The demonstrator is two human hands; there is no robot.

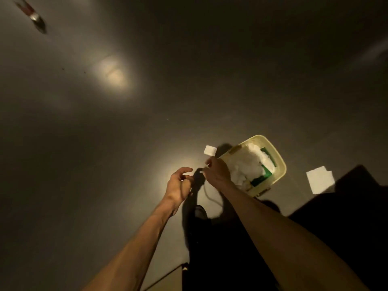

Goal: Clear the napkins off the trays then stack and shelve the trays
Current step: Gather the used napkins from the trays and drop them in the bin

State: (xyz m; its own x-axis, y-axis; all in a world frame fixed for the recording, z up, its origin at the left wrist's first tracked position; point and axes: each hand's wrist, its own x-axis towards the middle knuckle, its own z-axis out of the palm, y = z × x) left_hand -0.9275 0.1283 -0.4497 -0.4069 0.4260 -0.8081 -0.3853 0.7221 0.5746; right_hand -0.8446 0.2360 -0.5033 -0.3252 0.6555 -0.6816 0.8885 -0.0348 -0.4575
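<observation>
White crumpled paper napkins [247, 162] are filling the cream plastic bin [280, 162] we are reaching over, our right hand [217, 171] pinching a small white scrap, our left hand [179, 185] loosely curled and empty, two flat white napkins [320, 179] lying loose on the floor, and no trays showing, so stacking and shelving likely remain.

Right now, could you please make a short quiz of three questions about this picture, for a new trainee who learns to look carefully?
1. True or false: the cream bin on the floor holds crumpled white paper.
2. How many flat white napkins lie on the floor outside the bin? A) none B) two C) five
3. Fill in: of the two hands, the ______ one is nearer to the bin's rim.

Key:
1. True.
2. B: one small napkin left of the bin, one larger napkin to its right.
3. Right: the right hand is at the rim, and the left hand is beside it, fingers loosely curled.
</observation>
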